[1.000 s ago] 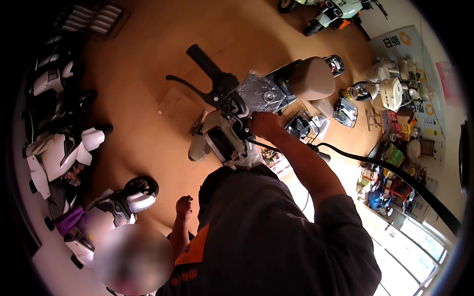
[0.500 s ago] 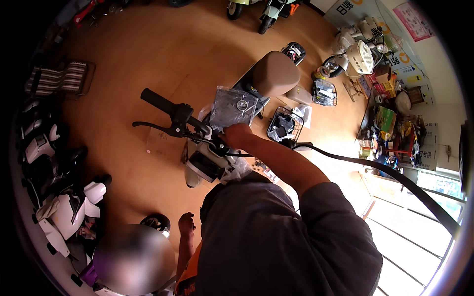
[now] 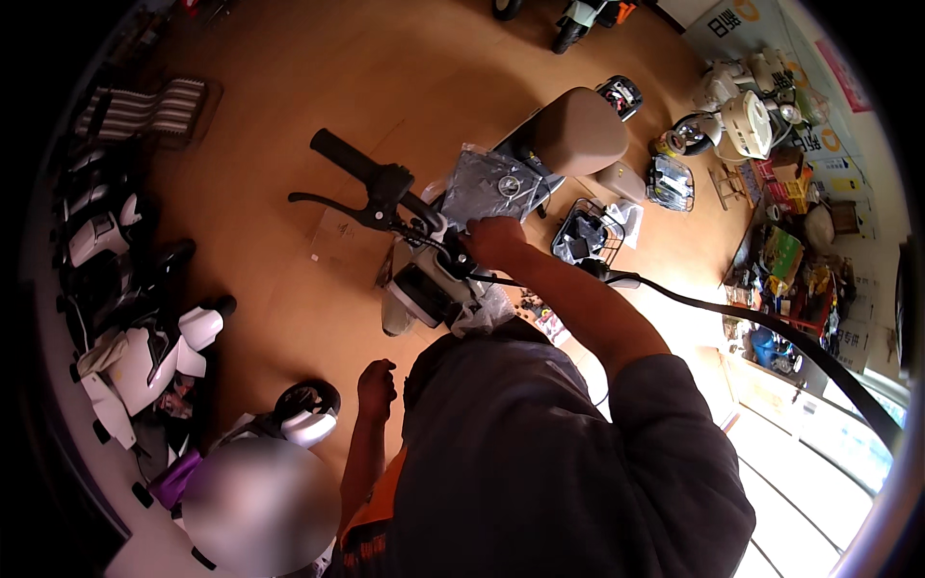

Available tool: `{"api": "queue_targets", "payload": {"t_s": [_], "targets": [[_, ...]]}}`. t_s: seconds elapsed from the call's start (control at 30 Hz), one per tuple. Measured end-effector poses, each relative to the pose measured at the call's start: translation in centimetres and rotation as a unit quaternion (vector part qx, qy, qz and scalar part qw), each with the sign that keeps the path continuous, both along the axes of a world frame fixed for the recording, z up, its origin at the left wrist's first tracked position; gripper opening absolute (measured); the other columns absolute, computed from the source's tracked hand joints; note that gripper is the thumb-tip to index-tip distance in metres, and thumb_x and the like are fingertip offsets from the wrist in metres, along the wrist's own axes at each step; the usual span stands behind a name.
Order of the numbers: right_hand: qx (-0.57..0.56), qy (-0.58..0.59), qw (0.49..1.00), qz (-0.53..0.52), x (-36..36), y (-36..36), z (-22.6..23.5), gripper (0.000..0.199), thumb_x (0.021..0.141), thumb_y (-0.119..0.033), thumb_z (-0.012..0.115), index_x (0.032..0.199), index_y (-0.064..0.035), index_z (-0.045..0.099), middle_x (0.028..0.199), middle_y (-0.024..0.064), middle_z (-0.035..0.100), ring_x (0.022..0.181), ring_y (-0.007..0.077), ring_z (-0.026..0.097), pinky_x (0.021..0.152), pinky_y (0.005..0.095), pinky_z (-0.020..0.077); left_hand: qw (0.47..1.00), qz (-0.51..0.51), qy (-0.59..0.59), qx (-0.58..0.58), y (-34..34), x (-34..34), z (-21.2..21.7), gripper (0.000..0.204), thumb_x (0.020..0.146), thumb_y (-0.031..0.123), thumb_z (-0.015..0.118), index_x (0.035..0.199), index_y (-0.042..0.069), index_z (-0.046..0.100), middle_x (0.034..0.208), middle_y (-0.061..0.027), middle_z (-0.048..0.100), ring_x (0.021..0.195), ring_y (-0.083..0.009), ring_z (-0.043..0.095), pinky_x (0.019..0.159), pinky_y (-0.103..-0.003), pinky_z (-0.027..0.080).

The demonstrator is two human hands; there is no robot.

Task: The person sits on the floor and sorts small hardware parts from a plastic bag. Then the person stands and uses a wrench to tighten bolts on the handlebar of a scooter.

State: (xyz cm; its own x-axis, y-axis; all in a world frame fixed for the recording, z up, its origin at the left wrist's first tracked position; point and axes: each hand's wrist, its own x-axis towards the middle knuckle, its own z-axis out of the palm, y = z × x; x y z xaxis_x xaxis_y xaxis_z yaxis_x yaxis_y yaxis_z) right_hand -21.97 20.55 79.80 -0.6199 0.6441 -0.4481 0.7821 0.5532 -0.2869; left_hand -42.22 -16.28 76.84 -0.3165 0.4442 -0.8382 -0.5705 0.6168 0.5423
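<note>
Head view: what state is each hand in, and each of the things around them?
Left hand: fingers curled, nothing visible in it.
Right hand: at the handlebar, its hold hidden.
Black grip: bare, no hand on it.
Brake lever: apart from the grip, looks unsqueezed.
Plastic wrap: crinkled.
Tan seat: uncovered.
Wire basket: dark stuff inside.

Parked scooters (image 3: pixel 145 371) and loose wire baskets (image 3: pixel 607 249) show a scooter shop
</note>
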Motion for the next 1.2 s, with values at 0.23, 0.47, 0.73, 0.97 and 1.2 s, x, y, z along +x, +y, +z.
{"api": "queue_targets", "payload": {"t_s": [0.23, 0.47, 0.73, 0.97, 1.2], "targets": [[0.004, -0.033, 0.998, 0.062, -0.9, -0.1, -0.4, 0.026, 0.091, -0.023, 0.061, 0.103, -0.0039, 0.073, 0.104, 0.0204, 0.075, 0.099, 0.0363, 0.073, 0.080, 0.0478, 0.0587, 0.997, 0.052, -0.060, 0.003, 0.9, 0.7, 2.4, 0.014, 0.098, 0.019, 0.059, 0.094, 0.005, 0.061, 0.062, 0.0052, 0.037, 0.046, -0.0065, 0.030, 0.042, -0.025, 0.024], [-0.002, 0.013, 1.000, -0.024, 0.0, 0.1, -0.8, 0.028, 0.096, -0.029, 0.058, 0.101, -0.0060, 0.073, 0.100, 0.0167, 0.075, 0.094, 0.0387, 0.072, 0.074, 0.0484, 0.0579, 0.976, 0.112, -0.176, 0.061, 4.6, 1.8, 3.9, 0.018, 0.101, 0.026, 0.057, 0.101, 0.008, 0.059, 0.065, 0.0025, 0.036, 0.055, -0.0100, 0.036, 0.048, -0.026, 0.029], [0.004, 0.377, 0.925, 0.049, 0.8, -10.1, 7.5, 0.023, 0.085, -0.022, 0.073, 0.104, -0.0097, 0.068, 0.097, 0.0126, 0.064, 0.091, 0.0359, 0.064, 0.076, 0.0468, 0.0530, 0.936, 0.139, -0.290, 0.144, 12.1, 6.1, 9.4, 0.047, 0.107, 0.041, 0.045, 0.129, 0.002, 0.056, 0.103, -0.0082, 0.059, 0.095, -0.0220, 0.058, 0.085, -0.038, 0.050], [0.017, 0.310, 0.929, 0.199, 1.1, -11.6, 6.3, 0.027, 0.077, -0.021, 0.070, 0.104, -0.0149, 0.073, 0.100, 0.0037, 0.061, 0.103, 0.0254, 0.060, 0.086, 0.0395, 0.0503, 0.897, 0.166, -0.359, 0.195, 13.1, 7.5, 4.1, 0.045, 0.110, 0.044, 0.040, 0.138, 0.012, 0.054, 0.130, -0.0070, 0.059, 0.116, -0.0219, 0.057, 0.101, -0.040, 0.048], [0.032, 0.304, 0.936, 0.176, 1.8, -11.9, 4.8, 0.024, 0.078, -0.018, 0.069, 0.100, -0.0093, 0.066, 0.100, 0.0096, 0.064, 0.099, 0.0294, 0.061, 0.085, 0.0432, 0.0507, 0.934, 0.148, -0.300, 0.122, 15.3, 9.0, 7.4, 0.042, 0.110, 0.043, 0.042, 0.133, 0.011, 0.056, 0.120, -0.0049, 0.061, 0.109, -0.0182, 0.057, 0.094, -0.042, 0.049]]}}
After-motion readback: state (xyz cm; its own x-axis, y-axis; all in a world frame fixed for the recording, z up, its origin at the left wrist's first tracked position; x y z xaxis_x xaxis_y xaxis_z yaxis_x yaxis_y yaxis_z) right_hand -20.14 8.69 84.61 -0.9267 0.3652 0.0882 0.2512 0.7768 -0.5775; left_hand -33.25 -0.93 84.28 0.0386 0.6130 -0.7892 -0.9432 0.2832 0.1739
